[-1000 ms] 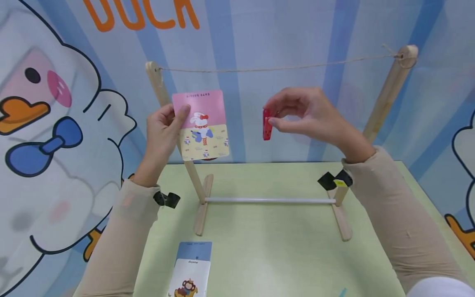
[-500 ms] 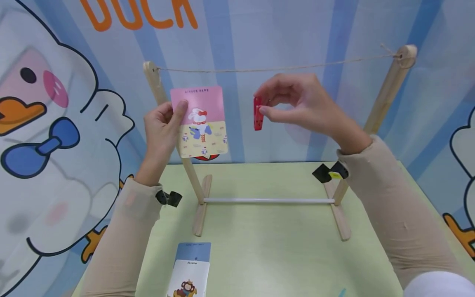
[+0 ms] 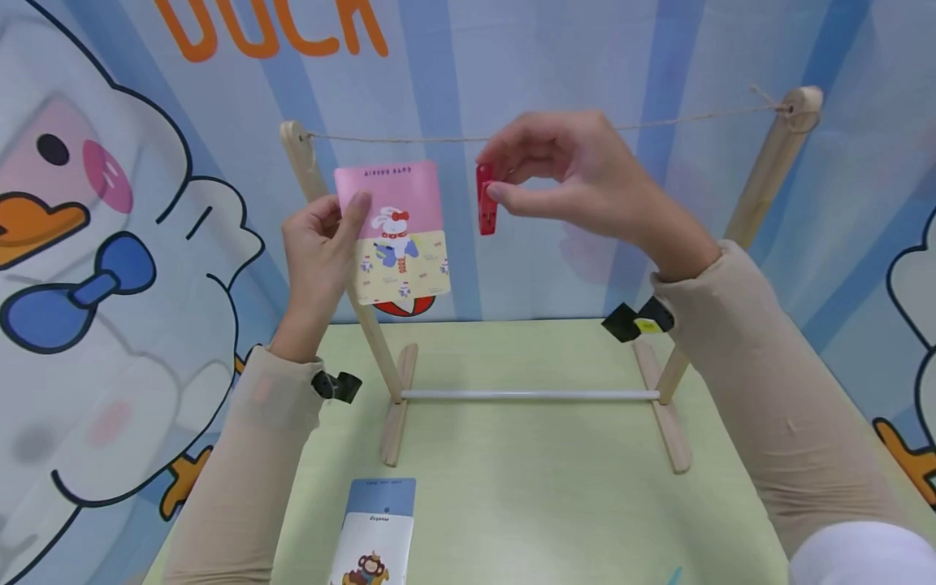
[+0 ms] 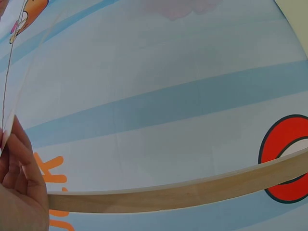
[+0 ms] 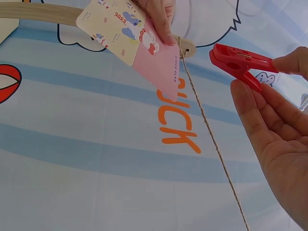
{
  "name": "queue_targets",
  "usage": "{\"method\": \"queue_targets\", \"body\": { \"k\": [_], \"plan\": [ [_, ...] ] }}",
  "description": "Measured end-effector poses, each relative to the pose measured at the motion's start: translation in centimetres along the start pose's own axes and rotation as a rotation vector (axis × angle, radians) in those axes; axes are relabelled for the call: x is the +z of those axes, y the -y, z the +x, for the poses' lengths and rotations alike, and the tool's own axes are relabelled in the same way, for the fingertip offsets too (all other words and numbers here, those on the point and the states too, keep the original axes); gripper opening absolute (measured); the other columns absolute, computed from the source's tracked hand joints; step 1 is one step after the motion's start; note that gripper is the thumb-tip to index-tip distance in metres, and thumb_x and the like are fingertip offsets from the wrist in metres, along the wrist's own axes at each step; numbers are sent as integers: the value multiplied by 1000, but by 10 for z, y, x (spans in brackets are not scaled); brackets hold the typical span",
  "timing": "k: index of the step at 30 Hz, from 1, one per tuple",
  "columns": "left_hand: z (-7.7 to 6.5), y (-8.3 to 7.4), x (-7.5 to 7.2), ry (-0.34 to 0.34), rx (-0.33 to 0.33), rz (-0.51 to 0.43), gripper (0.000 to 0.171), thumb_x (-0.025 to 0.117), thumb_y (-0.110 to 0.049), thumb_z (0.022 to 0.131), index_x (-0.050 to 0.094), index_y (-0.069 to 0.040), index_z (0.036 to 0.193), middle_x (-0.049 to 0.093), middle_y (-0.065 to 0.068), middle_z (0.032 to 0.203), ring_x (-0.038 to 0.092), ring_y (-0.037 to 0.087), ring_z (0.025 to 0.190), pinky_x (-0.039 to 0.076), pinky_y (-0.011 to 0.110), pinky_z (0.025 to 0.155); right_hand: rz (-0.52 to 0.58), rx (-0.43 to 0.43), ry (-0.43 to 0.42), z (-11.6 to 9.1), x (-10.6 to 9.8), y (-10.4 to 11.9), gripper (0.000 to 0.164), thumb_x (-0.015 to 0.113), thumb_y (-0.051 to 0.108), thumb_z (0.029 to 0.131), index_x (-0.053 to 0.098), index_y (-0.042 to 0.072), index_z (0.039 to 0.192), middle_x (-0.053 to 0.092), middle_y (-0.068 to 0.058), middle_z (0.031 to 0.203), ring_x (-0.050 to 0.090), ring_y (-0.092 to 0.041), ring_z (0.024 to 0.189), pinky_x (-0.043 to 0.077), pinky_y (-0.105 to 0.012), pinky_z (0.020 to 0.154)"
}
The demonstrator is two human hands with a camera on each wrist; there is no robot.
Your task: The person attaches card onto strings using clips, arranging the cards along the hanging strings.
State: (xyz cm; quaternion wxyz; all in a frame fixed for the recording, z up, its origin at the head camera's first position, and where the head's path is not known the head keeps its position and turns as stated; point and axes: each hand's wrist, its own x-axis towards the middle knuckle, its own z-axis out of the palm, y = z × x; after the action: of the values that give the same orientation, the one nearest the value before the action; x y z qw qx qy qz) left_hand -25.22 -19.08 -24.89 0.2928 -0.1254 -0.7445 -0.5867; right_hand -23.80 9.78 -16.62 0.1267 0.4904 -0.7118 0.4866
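My left hand (image 3: 318, 256) pinches a pink and yellow card (image 3: 400, 264) with a rabbit picture by its left edge, thumb on the front. The card's top edge lies a little below the twine (image 3: 398, 140) in the head view. Between the thumb and fingers of my right hand (image 3: 578, 175) is a red clothespin (image 3: 486, 199), to the right of the card and apart from it. The right wrist view shows the clothespin (image 5: 240, 61) with its handle ends between thumb and fingers. In the left wrist view the card is seen nearly edge-on.
The twine runs between two wooden posts, the left post (image 3: 376, 349) and the right post (image 3: 768, 175), joined low down by a white rod (image 3: 530, 396). A blue and white monkey card (image 3: 376, 528) lies on the table (image 3: 541, 479). A printed duck backdrop stands behind.
My right hand has moved up and left with the clothespin, closer to the card and the twine. My left hand has raised the card slightly.
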Motion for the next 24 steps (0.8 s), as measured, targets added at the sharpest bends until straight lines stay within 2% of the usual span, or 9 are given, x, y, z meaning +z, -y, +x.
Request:
{"method": "queue_targets", "body": {
  "k": [11,15,19,24],
  "plan": [
    [2,-4,1,12,40,8,36,65,-29,98,70,3,116,72,12,97,72,12,79,57,22,72,-95,9,-16,24,-3,3,25,70,-1,90,67,-6,114,68,-11,103,65,-18,89,54,-29,90],
    [4,-6,1,8,30,14,35,65,-29,98,70,1,116,72,13,99,72,12,80,57,22,72,-128,36,-32,31,-3,4,26,71,2,91,67,-4,115,68,-11,106,64,-18,92,53,-29,92],
    [6,-9,1,-2,14,16,34,66,-30,97,71,-1,115,73,13,100,72,12,80,57,21,71,-141,52,-43,37,-4,3,26,70,5,92,67,-3,117,68,-10,107,64,-18,95,53,-29,93],
    [10,-16,0,0,30,16,34,66,-29,97,71,0,115,73,12,99,72,12,80,57,22,72,-132,67,-71,44,-5,3,26,69,5,93,67,-2,118,68,-10,108,64,-18,95,53,-28,92]
  ]
}}
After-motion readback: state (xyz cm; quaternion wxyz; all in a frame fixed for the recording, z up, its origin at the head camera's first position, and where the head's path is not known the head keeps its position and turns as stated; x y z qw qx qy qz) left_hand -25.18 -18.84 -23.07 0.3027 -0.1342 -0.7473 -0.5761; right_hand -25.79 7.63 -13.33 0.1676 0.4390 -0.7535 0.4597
